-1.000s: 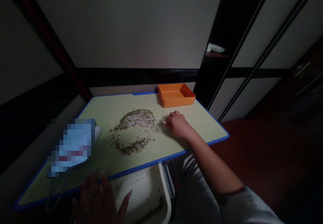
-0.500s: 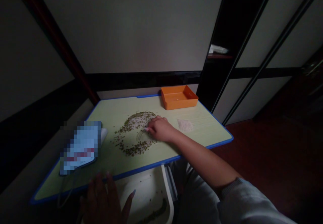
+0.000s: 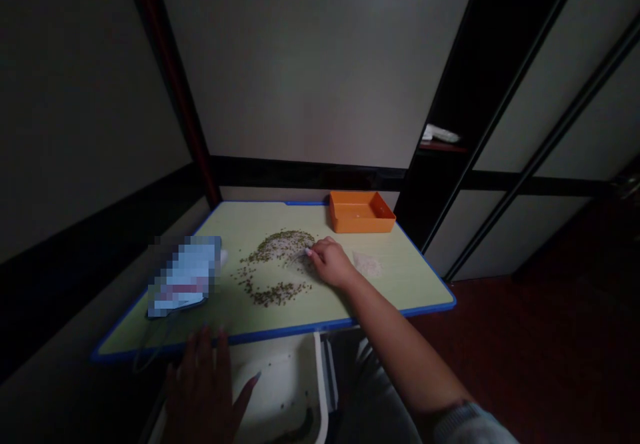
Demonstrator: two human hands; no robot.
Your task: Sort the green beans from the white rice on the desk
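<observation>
On the pale green tabletop, a spread of green beans mixed with white grains (image 3: pixel 280 247) forms a rough C. At its right edge, my right hand (image 3: pixel 331 263) is closed, thumb against curled fingers. Faint curved lines show on the tabletop beside the thumb; whatever the fingers hold, if anything, is hidden. To the right of this hand lies a small separate heap of white grains (image 3: pixel 367 264). My left hand (image 3: pixel 203 387) has its fingers stretched and thumb apart, low at the table's front edge. Beside and partly behind it is a white tub (image 3: pixel 280 354) with some dark bits inside.
An orange tray (image 3: pixel 364 224) stands at the back right of the blue-edged table (image 3: pixel 420 284). A pixelated light-blue object (image 3: pixel 185 277) lies at the left, with a cord hanging near it. Panelled cupboard doors (image 3: pixel 310 84) rise right behind the table.
The view has shifted, so the table sits a little lower and further right at the back. My right hand has moved slightly right against the beans, still closed. My left hand stays spread.
</observation>
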